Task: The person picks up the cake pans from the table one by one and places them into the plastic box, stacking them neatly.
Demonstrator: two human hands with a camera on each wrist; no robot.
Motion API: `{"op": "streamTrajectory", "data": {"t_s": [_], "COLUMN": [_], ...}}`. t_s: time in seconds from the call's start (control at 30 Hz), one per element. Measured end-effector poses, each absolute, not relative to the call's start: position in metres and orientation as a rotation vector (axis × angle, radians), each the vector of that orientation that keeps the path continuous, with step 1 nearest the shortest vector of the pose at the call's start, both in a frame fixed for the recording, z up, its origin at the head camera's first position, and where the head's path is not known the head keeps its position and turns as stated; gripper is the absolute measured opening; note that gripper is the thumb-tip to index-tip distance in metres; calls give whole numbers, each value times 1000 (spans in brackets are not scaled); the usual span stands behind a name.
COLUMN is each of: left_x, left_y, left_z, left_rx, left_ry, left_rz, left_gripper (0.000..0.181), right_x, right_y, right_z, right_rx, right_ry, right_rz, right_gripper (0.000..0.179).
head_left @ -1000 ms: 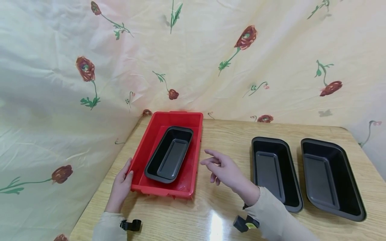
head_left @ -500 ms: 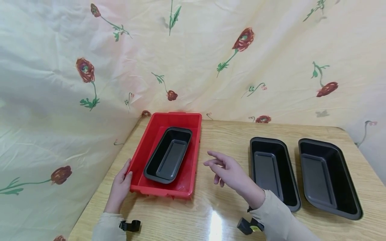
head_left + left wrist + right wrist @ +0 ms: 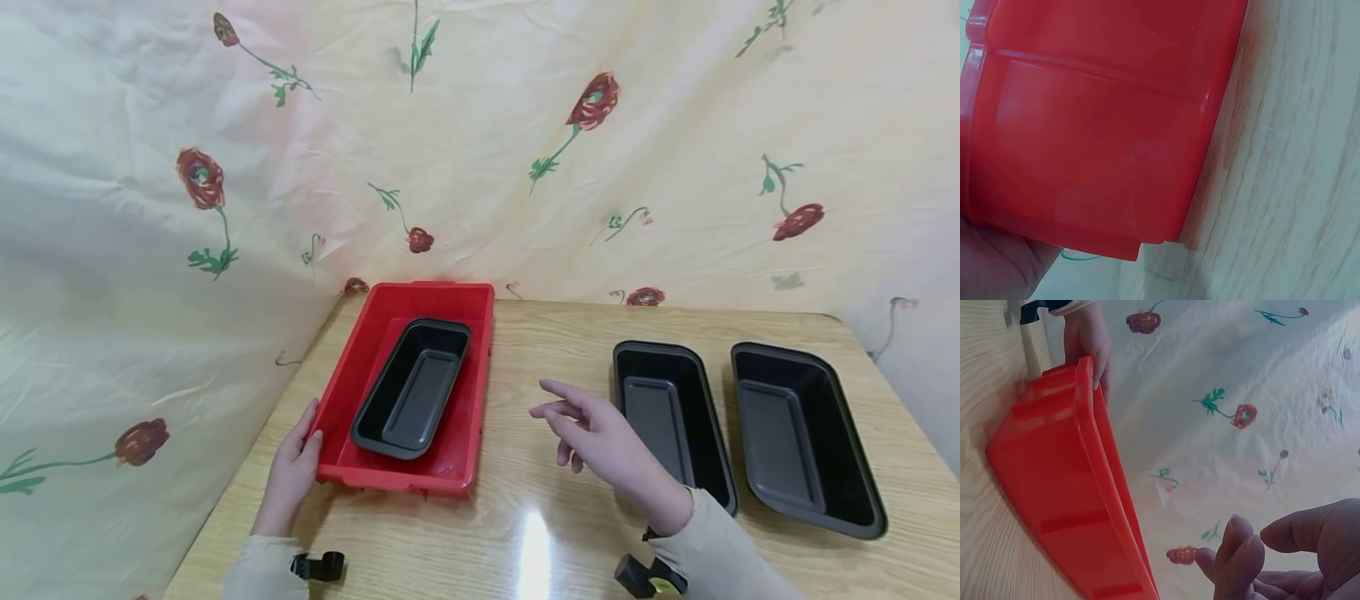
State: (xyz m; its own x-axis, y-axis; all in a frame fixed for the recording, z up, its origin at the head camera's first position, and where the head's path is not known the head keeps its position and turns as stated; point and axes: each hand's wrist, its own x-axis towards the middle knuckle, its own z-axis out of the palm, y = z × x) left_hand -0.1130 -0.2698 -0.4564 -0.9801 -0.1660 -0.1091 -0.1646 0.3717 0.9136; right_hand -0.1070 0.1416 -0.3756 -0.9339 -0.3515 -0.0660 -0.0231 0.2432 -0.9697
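Note:
At the near left corner of a red plastic tray [image 3: 397, 481], my left hand [image 3: 291, 471] grips the side rim, thumb on the inner side. The left wrist view is filled mostly by the tray's outer wall [image 3: 1104, 137], with part of the hand [image 3: 997, 262] at its lower left. A black loaf pan [image 3: 412, 392] lies slightly askew inside the tray. My right hand [image 3: 607, 437] hovers between the tray and a second loaf pan [image 3: 660, 417], holding nothing. Its fingers are loosely bent, thumb apart from them in the right wrist view.
A third black loaf pan [image 3: 780, 442] stands at the right, beside the second. All rest on a light wood table [image 3: 555, 333]. Flowered cloth [image 3: 480, 150] hangs behind the table and along its left side.
My right hand has drawn away from the tray to the right, toward the second loaf pan. The left hand keeps its grip on the tray. The head view has shifted slightly.

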Motion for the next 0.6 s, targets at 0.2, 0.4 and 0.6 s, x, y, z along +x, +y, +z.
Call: {"op": "streamTrajectory", "data": {"t_s": [0.2,0.4,0.6], "left_x": [-112,-112,-112], "left_y": [-271,-270,-270], "left_z": [-457,-457,-456], "left_rx": [313,311,322], "left_ry": [-2597,-2598,-2602], "left_rz": [-1741,-1735,-1740], "left_gripper": [57,56,57], "right_x": [-101,-96,-91], "right_y": [160,178,193], "right_z": [-378,-381,-383], "right_rx": [-295,-243,-240], "right_ry": [2270,2327,2360], "right_rz": [-1780,-1770,-1774], "right_gripper": [51,51,51]}}
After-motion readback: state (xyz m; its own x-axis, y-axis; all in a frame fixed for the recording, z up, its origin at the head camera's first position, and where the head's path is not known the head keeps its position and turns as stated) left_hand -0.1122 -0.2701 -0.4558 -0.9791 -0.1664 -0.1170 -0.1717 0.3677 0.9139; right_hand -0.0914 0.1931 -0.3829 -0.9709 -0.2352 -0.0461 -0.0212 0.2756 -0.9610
